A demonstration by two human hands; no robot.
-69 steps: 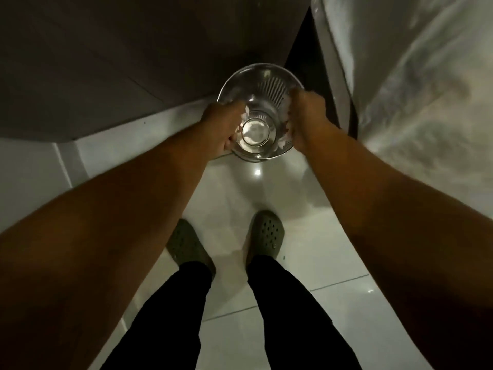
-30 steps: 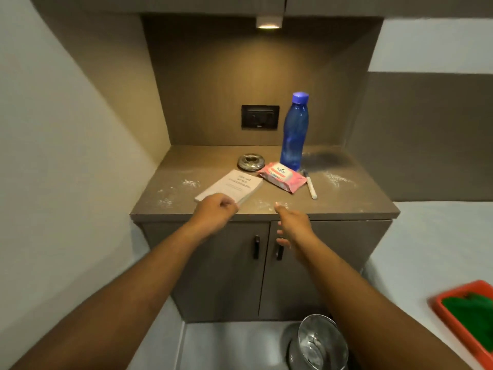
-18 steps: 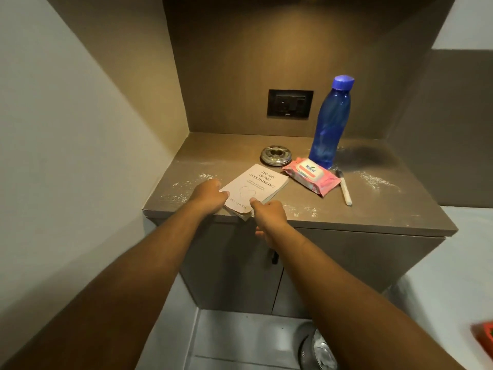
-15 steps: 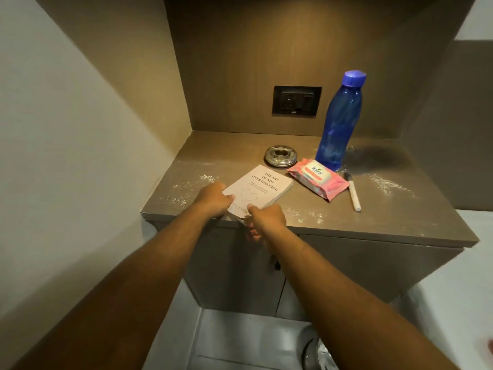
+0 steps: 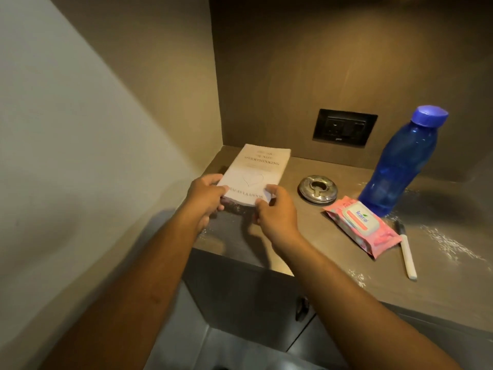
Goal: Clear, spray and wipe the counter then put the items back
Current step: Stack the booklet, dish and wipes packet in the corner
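A white paperback book (image 5: 256,172) is lifted off the brown counter (image 5: 440,284), tilted up at its far end. My left hand (image 5: 206,201) grips its near left corner and my right hand (image 5: 274,212) grips its near right corner. On the counter sit a round metal ashtray (image 5: 317,188), a pink pack of wet wipes (image 5: 361,225), a white pen (image 5: 408,255) and an upright blue bottle (image 5: 400,164). White powder is scattered over the counter's right part (image 5: 448,244) and under the book.
A pale wall (image 5: 80,156) stands close on the left. The back panel carries a black socket plate (image 5: 344,128). Cabinet doors with dark handles (image 5: 302,308) are below the counter's front edge.
Both hands took hold of the book and raised it off the counter, toward the back left. The view has shifted left and closer.
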